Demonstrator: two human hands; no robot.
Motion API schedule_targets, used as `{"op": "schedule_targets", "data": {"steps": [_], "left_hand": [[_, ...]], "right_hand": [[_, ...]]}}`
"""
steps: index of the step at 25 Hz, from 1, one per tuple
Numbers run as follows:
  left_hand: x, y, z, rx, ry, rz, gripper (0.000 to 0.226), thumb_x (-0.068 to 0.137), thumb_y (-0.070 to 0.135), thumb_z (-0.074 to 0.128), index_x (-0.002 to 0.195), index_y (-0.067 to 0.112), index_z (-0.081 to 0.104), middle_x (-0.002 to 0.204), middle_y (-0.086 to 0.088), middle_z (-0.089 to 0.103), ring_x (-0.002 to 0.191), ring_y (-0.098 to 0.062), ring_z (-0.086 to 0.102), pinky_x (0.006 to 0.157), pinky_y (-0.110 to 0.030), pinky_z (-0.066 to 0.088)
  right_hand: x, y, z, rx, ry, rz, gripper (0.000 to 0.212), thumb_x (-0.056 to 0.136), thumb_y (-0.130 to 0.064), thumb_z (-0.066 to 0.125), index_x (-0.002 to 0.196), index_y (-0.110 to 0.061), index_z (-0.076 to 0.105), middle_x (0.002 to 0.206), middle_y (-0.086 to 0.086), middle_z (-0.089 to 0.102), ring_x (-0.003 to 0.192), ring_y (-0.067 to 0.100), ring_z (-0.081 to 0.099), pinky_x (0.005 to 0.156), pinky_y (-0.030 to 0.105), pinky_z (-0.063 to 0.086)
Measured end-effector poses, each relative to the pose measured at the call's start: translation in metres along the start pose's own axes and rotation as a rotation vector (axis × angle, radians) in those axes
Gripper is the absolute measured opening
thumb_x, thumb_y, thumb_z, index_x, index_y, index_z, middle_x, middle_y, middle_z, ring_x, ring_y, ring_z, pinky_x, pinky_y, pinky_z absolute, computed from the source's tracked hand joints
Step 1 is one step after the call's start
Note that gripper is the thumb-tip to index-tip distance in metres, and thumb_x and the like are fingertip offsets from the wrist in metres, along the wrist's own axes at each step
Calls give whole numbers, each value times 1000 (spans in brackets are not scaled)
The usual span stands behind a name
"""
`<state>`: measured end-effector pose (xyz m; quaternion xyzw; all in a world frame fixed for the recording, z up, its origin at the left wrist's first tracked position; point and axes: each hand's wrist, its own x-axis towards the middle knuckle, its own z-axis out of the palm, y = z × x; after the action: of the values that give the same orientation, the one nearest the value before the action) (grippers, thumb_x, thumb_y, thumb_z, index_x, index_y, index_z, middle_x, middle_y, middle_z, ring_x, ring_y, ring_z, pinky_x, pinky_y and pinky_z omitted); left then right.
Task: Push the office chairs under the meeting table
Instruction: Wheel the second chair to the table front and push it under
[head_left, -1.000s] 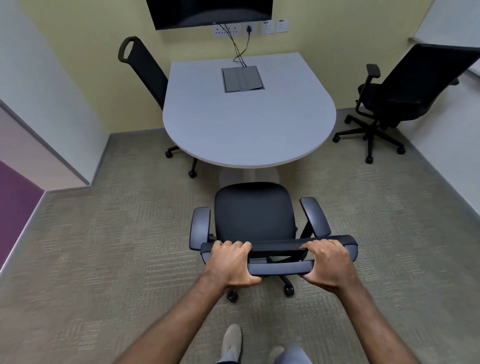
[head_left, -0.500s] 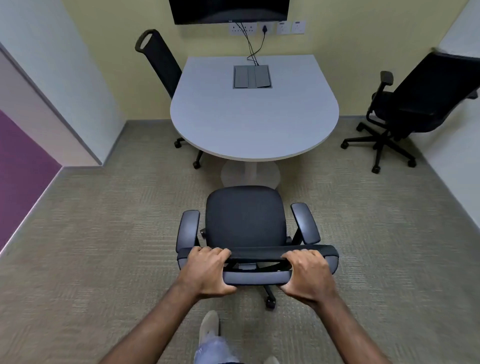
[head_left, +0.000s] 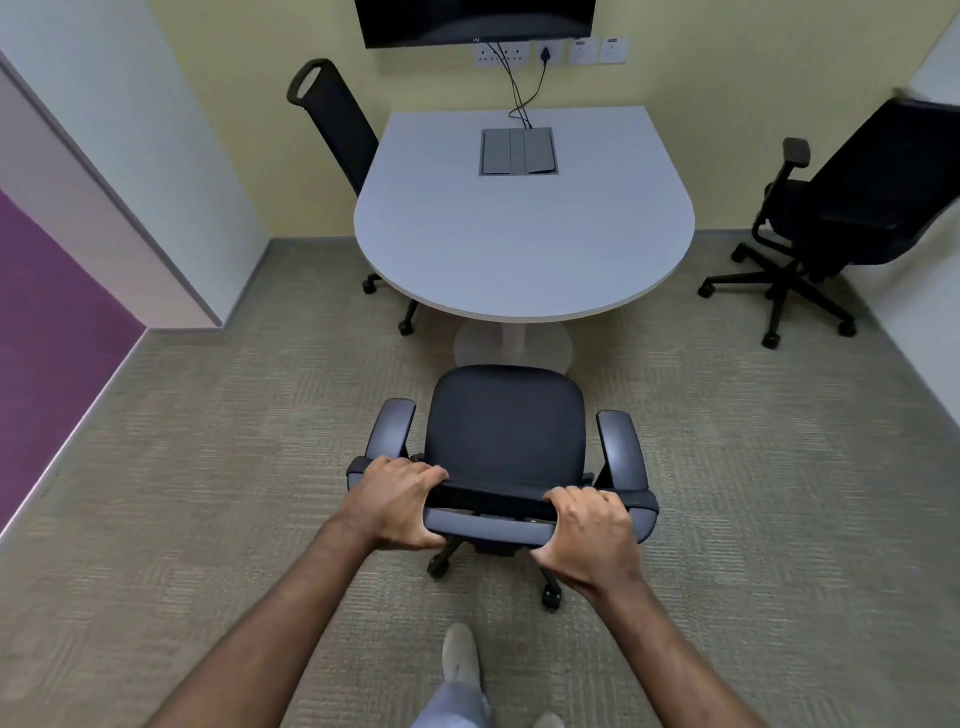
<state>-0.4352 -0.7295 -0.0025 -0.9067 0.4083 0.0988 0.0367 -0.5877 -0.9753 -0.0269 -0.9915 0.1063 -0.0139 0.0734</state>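
Note:
A black office chair (head_left: 506, 426) with grey armrests stands on the carpet in front of me, its seat facing the grey meeting table (head_left: 519, 234). My left hand (head_left: 397, 501) grips the left end of its backrest top and my right hand (head_left: 589, 538) grips the right end. The seat's front edge sits just short of the table's round pedestal base (head_left: 511, 345). A second chair (head_left: 340, 135) stands tucked at the table's left side. A third chair (head_left: 841, 213) stands apart at the right, near the wall.
A dark screen (head_left: 478, 21) hangs on the yellow wall behind the table, with cables dropping to a grey cable box (head_left: 518, 151) in the tabletop. A white and purple wall (head_left: 78, 234) runs along the left. My foot (head_left: 460, 657) shows on the carpet below.
The chair has drawn back from the table edge, so more carpet and the pedestal base show between them. Both hands keep their grip on the backrest.

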Motion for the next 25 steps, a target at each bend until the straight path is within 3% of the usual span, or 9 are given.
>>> {"op": "schedule_targets", "data": {"steps": [4, 8, 14, 19, 23, 25], "left_hand": [[32, -18, -7, -6, 18, 25, 78, 63, 80, 53, 125, 32, 59, 108, 12, 71, 99, -18, 66, 87, -40, 48], [65, -37, -16, -10, 30, 57, 83, 64, 85, 47, 126, 32, 59, 108, 11, 70, 98, -18, 65, 88, -41, 49], [106, -64, -25, -13, 47, 89, 81, 64, 83, 50, 125, 30, 58, 109, 10, 70, 98, -18, 66, 85, -39, 48], [121, -60, -22, -29, 61, 63, 87, 64, 87, 50, 130, 30, 56, 115, 8, 69, 104, -21, 65, 89, -42, 47], [112, -48, -11, -101, 38, 16, 98, 60, 87, 47, 143, 35, 50, 137, 11, 63, 126, -21, 59, 115, -56, 32], [110, -50, -12, -80, 29, -16, 101, 57, 89, 45, 144, 36, 49, 139, 12, 62, 126, -22, 59, 116, -60, 29]], "right_hand": [[34, 3, -1, -32, -2, 21, 66, 66, -67, 46, 108, -24, 73, 91, -5, 72, 89, 23, 69, 90, 40, 51], [65, 5, 3, -23, 9, 56, 69, 67, -71, 58, 116, -24, 71, 98, -5, 73, 95, 22, 68, 93, 41, 51], [107, 32, -6, 28, 11, -10, 77, 67, -69, 68, 134, -33, 64, 124, -16, 71, 117, 13, 65, 107, 39, 46], [121, 59, -16, -41, -16, -5, 71, 67, -71, 61, 129, -36, 66, 116, -18, 72, 110, 12, 68, 103, 37, 47], [118, 71, -17, -57, -53, -4, 63, 67, -69, 59, 121, -38, 68, 102, -16, 73, 100, 15, 69, 97, 38, 48], [118, 74, -19, -55, -58, -14, 61, 67, -69, 59, 118, -36, 70, 101, -14, 74, 98, 16, 70, 97, 39, 49]]}}
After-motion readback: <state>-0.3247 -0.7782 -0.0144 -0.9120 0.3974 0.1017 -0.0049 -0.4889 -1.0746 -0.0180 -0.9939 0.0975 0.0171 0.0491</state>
